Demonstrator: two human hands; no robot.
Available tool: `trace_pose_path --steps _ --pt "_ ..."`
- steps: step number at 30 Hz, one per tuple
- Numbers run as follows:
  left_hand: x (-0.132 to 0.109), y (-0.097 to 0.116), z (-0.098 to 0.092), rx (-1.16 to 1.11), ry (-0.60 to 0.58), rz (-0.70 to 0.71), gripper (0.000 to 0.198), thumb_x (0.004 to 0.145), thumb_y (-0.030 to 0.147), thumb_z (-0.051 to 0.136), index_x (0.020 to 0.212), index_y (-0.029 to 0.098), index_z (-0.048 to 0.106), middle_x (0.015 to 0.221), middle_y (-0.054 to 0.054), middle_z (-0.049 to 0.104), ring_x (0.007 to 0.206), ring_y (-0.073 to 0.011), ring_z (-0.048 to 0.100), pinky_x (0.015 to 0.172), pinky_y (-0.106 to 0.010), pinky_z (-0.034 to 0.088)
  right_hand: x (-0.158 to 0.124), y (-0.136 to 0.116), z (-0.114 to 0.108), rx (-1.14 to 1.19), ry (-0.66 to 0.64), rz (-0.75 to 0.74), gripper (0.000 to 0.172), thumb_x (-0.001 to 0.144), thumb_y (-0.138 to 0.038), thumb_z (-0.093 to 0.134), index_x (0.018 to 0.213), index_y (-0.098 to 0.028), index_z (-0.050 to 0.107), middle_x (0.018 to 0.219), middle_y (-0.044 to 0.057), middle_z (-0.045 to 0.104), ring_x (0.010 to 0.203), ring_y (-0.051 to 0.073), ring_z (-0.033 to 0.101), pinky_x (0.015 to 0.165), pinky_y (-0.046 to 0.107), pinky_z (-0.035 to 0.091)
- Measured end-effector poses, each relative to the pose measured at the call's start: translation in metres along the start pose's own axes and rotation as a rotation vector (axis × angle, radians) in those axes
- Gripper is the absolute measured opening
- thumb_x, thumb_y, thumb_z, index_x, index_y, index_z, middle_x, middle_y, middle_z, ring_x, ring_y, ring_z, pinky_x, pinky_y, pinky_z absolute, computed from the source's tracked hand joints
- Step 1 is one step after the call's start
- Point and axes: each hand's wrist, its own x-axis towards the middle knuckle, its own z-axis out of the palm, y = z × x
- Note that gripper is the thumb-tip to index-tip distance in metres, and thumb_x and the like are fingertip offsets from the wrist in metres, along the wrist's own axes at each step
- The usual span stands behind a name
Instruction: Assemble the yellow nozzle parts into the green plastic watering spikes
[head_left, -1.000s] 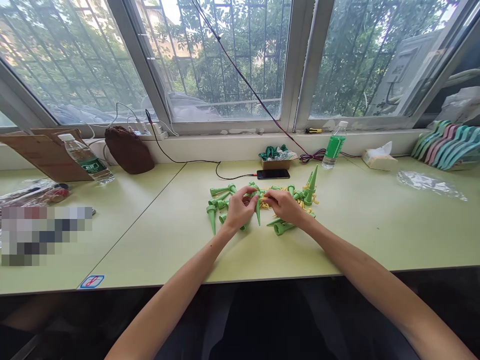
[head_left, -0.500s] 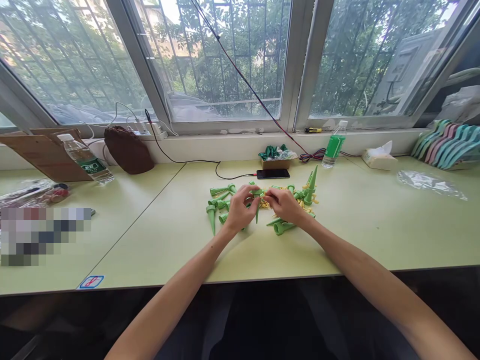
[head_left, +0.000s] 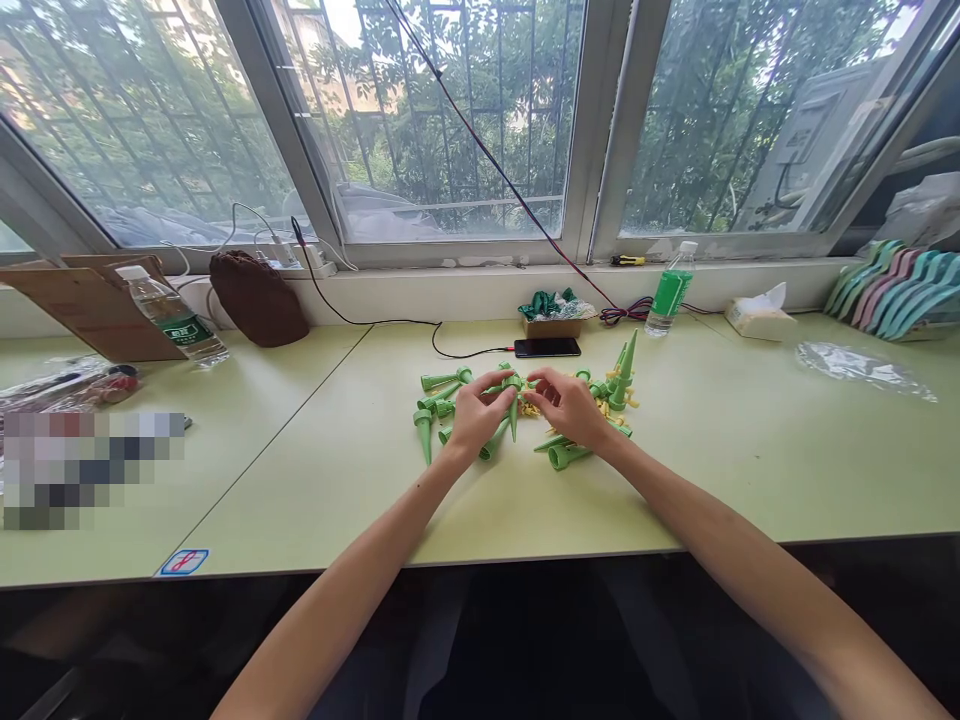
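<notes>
My left hand is closed around a green cone-shaped piece, whose tip points down toward the table. Just to its right, my right hand has its thumb and fingers curled near the top of that piece; what lies between those fingertips is too small to make out. Several green cones lie left of my hands. More lie on the right, beside one upright green cone. Small yellow pieces are scattered between and behind my hands.
Behind my hands a phone lies plugged to a cable, with a small box beyond it. A bottle, tissues and hangers stand right. At left are another bottle and a brown bag.
My left hand has shifted slightly left and its grip on the green piece has turned a little. The fingers of my right hand have moved slightly up and loosened.
</notes>
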Motion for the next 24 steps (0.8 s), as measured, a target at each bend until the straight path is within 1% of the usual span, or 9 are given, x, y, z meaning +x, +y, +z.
trace_pose_path --steps 2,6,9,13,18,21,24 --pt "0.0002 0.0008 -0.0001 -0.002 0.011 -0.035 0.029 0.077 0.025 0.068 0.104 0.016 0.071 0.107 -0.009 0.071 0.086 -0.0182 0.069 0.074 -0.029 0.058 0.0000 0.0021 0.0001 -0.010 -0.025 -0.020 0.020 0.090 -0.035 0.059 0.102 -0.019 0.061 0.077 0.003 0.066 0.060 0.014 0.055 0.062 0.027 0.044" --pt "0.0002 0.0002 -0.0011 0.007 0.002 -0.058 0.029 0.076 0.027 0.068 0.103 0.016 0.072 0.104 -0.009 0.072 0.078 -0.0170 0.068 0.066 -0.027 0.056 0.0001 0.0063 0.0009 -0.023 -0.051 -0.038 0.014 0.089 -0.030 0.060 0.099 -0.019 0.061 0.079 0.004 0.066 0.066 0.016 0.057 0.064 0.028 0.044" --pt "0.0003 -0.0023 -0.0018 0.026 -0.015 -0.044 0.028 0.076 0.029 0.068 0.102 0.017 0.072 0.100 -0.008 0.072 0.072 -0.0150 0.067 0.062 -0.026 0.055 0.0004 0.0078 0.0005 -0.032 -0.074 -0.038 0.011 0.089 -0.029 0.060 0.093 -0.019 0.061 0.075 0.003 0.064 0.064 0.016 0.054 0.063 0.027 0.042" --pt "0.0005 -0.0049 -0.0021 0.069 -0.035 -0.004 0.027 0.077 0.031 0.068 0.100 0.017 0.071 0.102 -0.007 0.071 0.070 -0.0138 0.066 0.061 -0.025 0.054 0.0005 0.0083 0.0000 -0.061 -0.106 -0.045 0.008 0.090 -0.026 0.058 0.086 -0.019 0.059 0.070 0.001 0.061 0.061 0.015 0.050 0.061 0.026 0.038" --pt "-0.0001 -0.0036 -0.0018 0.099 -0.079 0.049 0.028 0.079 0.031 0.067 0.103 0.017 0.068 0.105 -0.007 0.069 0.070 -0.0126 0.066 0.065 -0.025 0.055 0.0001 0.0073 0.0005 -0.085 -0.129 -0.060 0.015 0.091 -0.023 0.055 0.076 -0.019 0.054 0.068 0.001 0.058 0.061 0.014 0.050 0.062 0.026 0.036" --pt "-0.0006 -0.0023 -0.0017 0.102 -0.107 0.099 0.029 0.080 0.031 0.066 0.105 0.017 0.067 0.106 -0.008 0.068 0.070 -0.0120 0.064 0.064 -0.025 0.054 -0.0001 0.0070 0.0005 -0.077 -0.140 -0.064 0.017 0.092 -0.023 0.052 0.076 -0.019 0.053 0.067 0.001 0.056 0.061 0.014 0.049 0.062 0.025 0.036" --pt "-0.0013 -0.0017 -0.0021 0.140 -0.130 0.159 0.028 0.083 0.030 0.063 0.108 0.017 0.065 0.108 -0.009 0.067 0.071 -0.0119 0.063 0.063 -0.024 0.054 -0.0009 0.0079 0.0011 -0.082 -0.160 -0.079 0.023 0.094 -0.025 0.048 0.072 -0.020 0.050 0.064 0.000 0.053 0.060 0.014 0.045 0.061 0.025 0.034"
